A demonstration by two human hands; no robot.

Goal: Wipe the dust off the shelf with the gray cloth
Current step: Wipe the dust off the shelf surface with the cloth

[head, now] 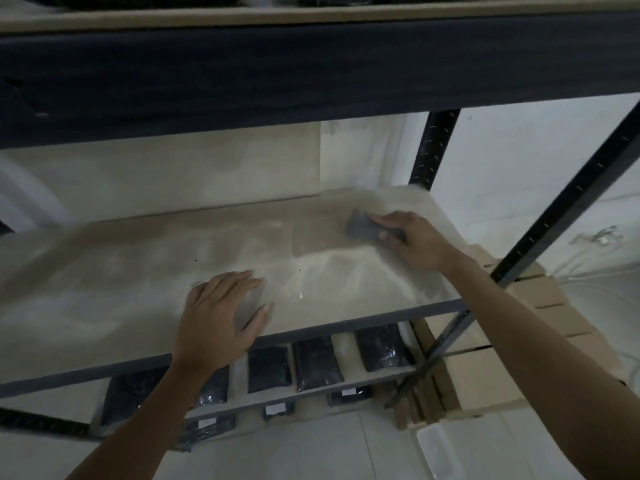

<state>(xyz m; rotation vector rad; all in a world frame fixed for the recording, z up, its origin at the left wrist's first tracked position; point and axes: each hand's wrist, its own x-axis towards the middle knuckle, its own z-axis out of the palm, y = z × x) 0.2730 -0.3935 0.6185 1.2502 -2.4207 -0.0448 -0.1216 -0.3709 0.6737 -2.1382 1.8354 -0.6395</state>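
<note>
A dusty tan shelf board [121, 271] fills the middle of the view, with pale dust streaks near its right half. A small gray cloth [362, 228] lies on the board's far right part. My right hand [412, 244] presses on it, fingers over its near edge, thumb beside it. My left hand [218, 317] rests flat on the board near the front edge, fingers spread and holding nothing. A cleaner, darker patch of board sits left of the cloth.
A dark beam of the upper shelf [311, 74] hangs overhead. Black metal uprights [434, 150] stand at the right. Several black packets [317, 363] lie on the lower shelf. Cardboard boxes [540, 306] sit to the right, and a clear plastic container [438, 452] is on the floor.
</note>
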